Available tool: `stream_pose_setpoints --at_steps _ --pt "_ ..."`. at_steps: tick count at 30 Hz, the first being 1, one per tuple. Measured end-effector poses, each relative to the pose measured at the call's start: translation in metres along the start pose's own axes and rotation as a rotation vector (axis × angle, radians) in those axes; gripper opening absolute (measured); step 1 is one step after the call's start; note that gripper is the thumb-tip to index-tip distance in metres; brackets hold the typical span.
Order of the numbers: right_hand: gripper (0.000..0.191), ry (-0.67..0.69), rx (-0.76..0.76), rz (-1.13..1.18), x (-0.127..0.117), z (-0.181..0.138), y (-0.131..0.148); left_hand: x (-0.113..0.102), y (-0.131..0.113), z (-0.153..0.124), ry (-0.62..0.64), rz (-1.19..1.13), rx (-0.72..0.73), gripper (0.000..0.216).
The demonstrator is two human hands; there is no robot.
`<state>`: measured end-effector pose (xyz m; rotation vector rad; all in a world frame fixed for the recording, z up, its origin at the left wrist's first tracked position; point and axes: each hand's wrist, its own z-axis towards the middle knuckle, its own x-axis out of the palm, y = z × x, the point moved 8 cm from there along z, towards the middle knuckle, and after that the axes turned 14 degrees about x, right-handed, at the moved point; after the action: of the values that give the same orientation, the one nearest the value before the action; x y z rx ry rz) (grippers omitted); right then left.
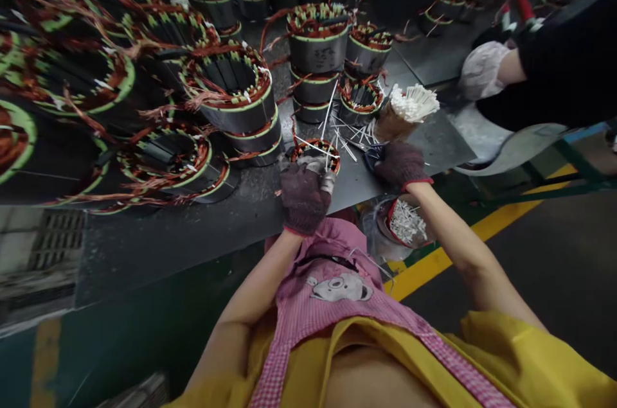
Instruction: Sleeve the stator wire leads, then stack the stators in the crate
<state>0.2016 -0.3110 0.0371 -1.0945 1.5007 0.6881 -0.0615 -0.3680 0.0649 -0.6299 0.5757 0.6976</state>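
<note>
Stator (309,152) at twelve o'clock from left hand (304,199), apparently threaded with cable ties (328,110), tails untrimmed; fingers curled at near rim; at three o'clock, right hand (401,166) by blue handle (371,156); both grips unclear.

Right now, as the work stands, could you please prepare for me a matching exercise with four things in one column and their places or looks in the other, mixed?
Things:
1. left hand
2. right hand
3. bundle of white strips
4. apron

Places or looks:
A. gloved, beside a dark blue object
B. pink, with an animal picture
C. gloved, at a small copper-wound ring
D. standing in a brown holder

Right pairs: 1-C, 2-A, 3-D, 4-B.
</note>
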Motion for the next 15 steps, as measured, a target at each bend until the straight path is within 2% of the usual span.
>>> stream_pose_setpoints --at_steps 3,8,12,15 --pt "0.046 -0.06 -0.021 0.062 -0.012 -0.013 -0.015 0.0 -0.001 -0.01 0.062 -0.01 0.079 0.034" --pt "0.056 -0.16 -0.184 0.159 -0.028 -0.053 -0.04 0.021 0.005 -0.024 0.164 0.043 -0.082 0.046" --pt "0.057 -0.149 -0.386 0.07 -0.035 -0.082 -0.03 0.035 0.001 -0.029 0.192 0.084 -0.117 0.048" --pt "0.051 -0.191 -0.424 -0.064 -0.043 -0.094 -0.014 0.034 0.002 -0.033 0.124 0.087 -0.123 0.05"
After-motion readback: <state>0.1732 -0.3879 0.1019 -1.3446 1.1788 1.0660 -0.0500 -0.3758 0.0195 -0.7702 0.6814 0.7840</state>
